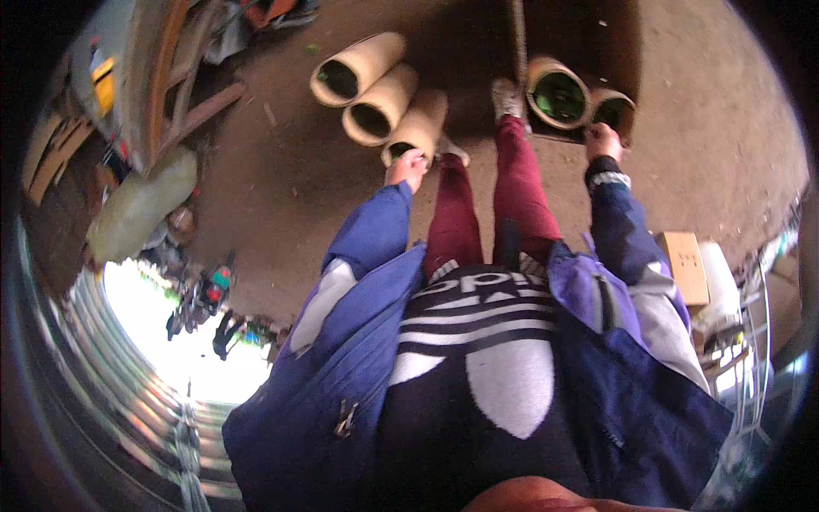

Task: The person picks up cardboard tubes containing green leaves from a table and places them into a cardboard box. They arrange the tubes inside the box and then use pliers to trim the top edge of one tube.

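My left hand [406, 171] is at the near rim of a cream-coloured tube [422, 125], its fingers closed around the edge. Two similar tubes, the middle one [377, 105] and the far one [361, 67], lie alongside it in a slanted row on the floor, dark inside. My right hand [603, 141], fingers curled, is by the rim of a smaller-looking tube [611, 105]; whether it grips the rim is hidden. Beside that tube, a wider-looking one [558, 96] shows green matter inside. Both right-hand tubes sit within a dark brown, box-like shape [592, 32].
A narrow pole [519, 45] rises beside my shoe. On the left are a wooden frame [205, 115] and a pale filled sack [144, 205]. A cardboard box [684, 269] and a metal rack [761, 345] are at right. A motorcycle [205, 297] stands near the bright opening.
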Motion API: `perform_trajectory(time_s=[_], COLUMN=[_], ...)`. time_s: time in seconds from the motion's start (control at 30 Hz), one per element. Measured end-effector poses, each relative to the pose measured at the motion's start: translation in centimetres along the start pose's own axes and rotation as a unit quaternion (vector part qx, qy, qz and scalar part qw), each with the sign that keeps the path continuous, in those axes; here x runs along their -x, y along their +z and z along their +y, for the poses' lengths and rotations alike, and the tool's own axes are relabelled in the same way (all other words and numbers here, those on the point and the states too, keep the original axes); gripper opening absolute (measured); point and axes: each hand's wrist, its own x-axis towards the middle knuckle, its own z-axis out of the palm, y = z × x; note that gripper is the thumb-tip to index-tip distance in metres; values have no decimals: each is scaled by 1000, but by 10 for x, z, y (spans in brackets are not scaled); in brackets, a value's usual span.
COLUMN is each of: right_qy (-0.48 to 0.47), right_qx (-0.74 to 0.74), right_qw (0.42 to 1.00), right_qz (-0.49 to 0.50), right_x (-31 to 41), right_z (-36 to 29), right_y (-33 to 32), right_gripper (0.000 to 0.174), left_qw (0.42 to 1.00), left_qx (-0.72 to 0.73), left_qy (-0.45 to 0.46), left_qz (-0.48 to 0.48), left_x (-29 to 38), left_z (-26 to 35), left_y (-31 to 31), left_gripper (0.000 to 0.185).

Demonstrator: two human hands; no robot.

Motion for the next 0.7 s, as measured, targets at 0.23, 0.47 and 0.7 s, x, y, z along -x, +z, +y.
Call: perform_trajectory(time_s=[0.23,0.47,0.7], right_qy=[-83,-169,-176], right_qx=[-35,-28,-47], right_qw=[994,954,935], right_qz=[-65,-245,-305], right_x=[68,121,153], right_z=[4,-62,-100], right_y=[23,80,123], right_gripper=[20,19,19], left_qw=[926,920,933], left_qx=[-157,-84,-144], left_qy=[-1,22,45], left_qz=[343,382,326], left_x=[2,-57,-84], left_z=[-15,-12,17], left_y=[-39,-95,-126], left_gripper=[30,45,55])
